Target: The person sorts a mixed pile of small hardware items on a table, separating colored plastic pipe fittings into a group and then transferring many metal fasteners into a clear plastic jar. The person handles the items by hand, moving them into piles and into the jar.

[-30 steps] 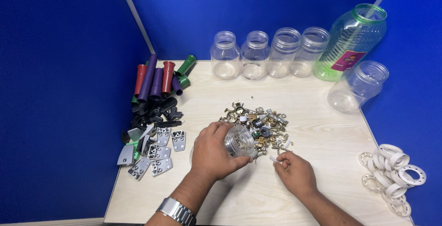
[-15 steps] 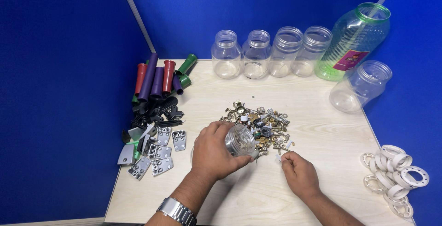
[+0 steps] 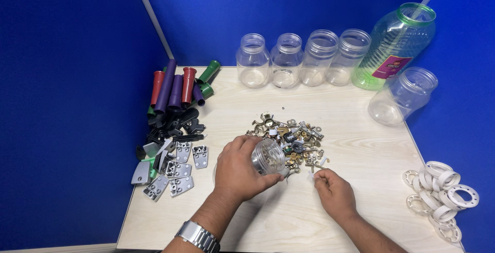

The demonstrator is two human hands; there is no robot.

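Clear jar [image 3: 268, 156] clamped tilted in left grip [image 3: 241, 173], mouth toward hardware pile [image 3: 289, 137]; right grip [image 3: 335, 193] pinched shut beside it, contents unclear.

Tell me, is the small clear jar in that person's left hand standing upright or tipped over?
Tipped. The left hand holds the clear jar on its side, its open mouth turned toward the pile of small metal parts.

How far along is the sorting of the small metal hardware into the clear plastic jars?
Early. Done: little shows; the four upright clear plastic jars at the back look empty. In hand: the left hand holds a small clear jar tilted toward the pile, and the right hand pinches a small piece beside it. Left: most of the mixed pile of brass and steel hardware remains on the table.
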